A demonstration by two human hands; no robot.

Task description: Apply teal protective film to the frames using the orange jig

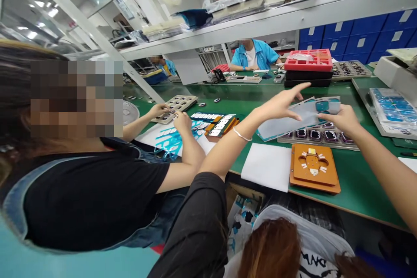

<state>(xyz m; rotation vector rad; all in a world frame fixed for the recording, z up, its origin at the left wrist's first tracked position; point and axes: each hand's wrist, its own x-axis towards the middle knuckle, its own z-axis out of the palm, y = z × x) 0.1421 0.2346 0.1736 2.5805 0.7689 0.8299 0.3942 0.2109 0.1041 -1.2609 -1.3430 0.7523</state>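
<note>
My right hand (pixel 347 119) pinches a translucent backing sheet with blue film pieces (pixel 322 105) by its right end, thumb on the near side. My left hand (pixel 285 102) is open, fingers stretched out and thumb apart, next to the sheet's left part; whether the thumb touches it I cannot tell. Underneath the sheet lies a tray of dark framed parts (pixel 314 134), partly covered. Nearer to me sits an orange fixture (pixel 314 167) with a shaped recess and small white and yellow pieces. A white sheet (pixel 267 165) lies left of the fixture.
At my left a co-worker (pixel 97 191) handles a small part over a beige tray (pixel 177 103), near another orange fixture (pixel 221 128). Red and black trays (pixel 308 63) are stacked behind my hands. A white shelf (pixel 228 32) spans above the green bench (pixel 368 182).
</note>
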